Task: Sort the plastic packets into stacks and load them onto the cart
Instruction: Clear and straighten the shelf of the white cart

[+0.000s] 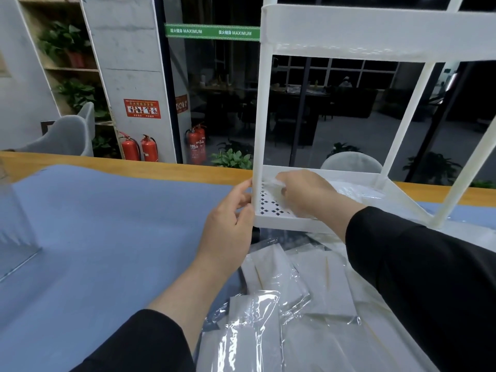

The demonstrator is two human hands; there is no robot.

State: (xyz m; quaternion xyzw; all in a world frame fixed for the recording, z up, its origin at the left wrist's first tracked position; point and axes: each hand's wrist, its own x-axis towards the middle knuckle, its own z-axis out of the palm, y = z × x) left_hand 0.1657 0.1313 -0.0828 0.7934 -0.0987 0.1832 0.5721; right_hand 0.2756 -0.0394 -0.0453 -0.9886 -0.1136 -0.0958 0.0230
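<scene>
A white plastic cart (279, 218) with a perforated lower shelf stands on the table at centre right. My right hand (303, 194) reaches into that shelf and pinches a clear plastic packet (271, 182) near the shelf's left corner post. My left hand (230, 224) is just outside that post, fingers curled against it at the shelf's edge. More clear packets (357, 190) lie further back on the shelf. A loose heap of clear packets with white inserts (284, 285) lies on the table below the cart, in front of me.
A blue cloth (107, 232) covers the wooden table (80, 159). A clear acrylic stand (16, 237) sits at the left edge. The cart's upper shelf (375, 30) spans the top right. Chairs, plants and fire extinguishers stand beyond the table.
</scene>
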